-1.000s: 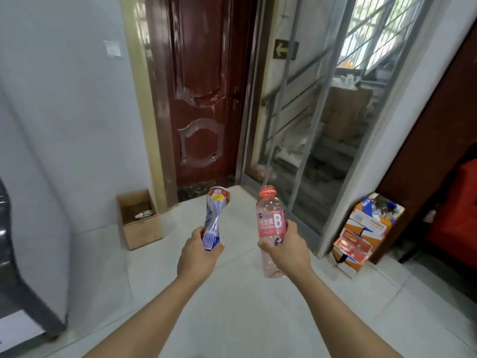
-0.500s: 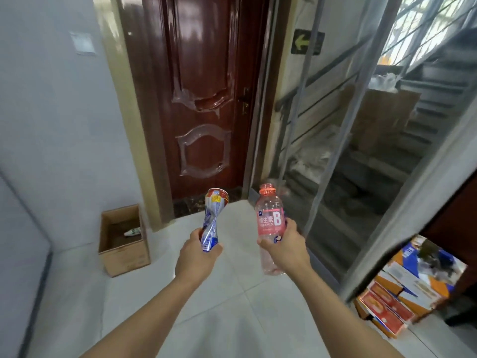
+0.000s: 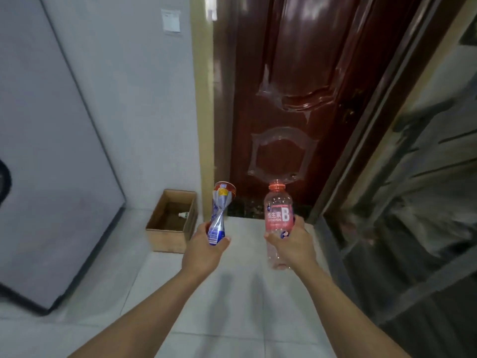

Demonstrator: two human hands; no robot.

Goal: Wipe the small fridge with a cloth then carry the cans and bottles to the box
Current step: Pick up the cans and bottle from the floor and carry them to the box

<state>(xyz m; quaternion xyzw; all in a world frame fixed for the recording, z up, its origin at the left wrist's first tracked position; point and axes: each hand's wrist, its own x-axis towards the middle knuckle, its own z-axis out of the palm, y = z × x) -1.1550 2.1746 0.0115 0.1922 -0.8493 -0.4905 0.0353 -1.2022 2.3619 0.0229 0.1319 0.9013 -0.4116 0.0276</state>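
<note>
The left hand (image 3: 204,250) grips the base of a crushed, twisted blue-and-silver can with a red rim (image 3: 219,211); the right hand (image 3: 294,244) wraps the middle of a clear pink plastic bottle (image 3: 278,218). Both are held upright, near the open brown cardboard box (image 3: 165,239) on the floor. Both appear empty, light and easily deformed; the can's creases may be sharp.

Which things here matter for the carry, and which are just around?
Job:
crushed can, in left hand
pink bottle, in right hand
cardboard box, a small white bottle inside

Not the job:
wooden door
wall switch
</note>
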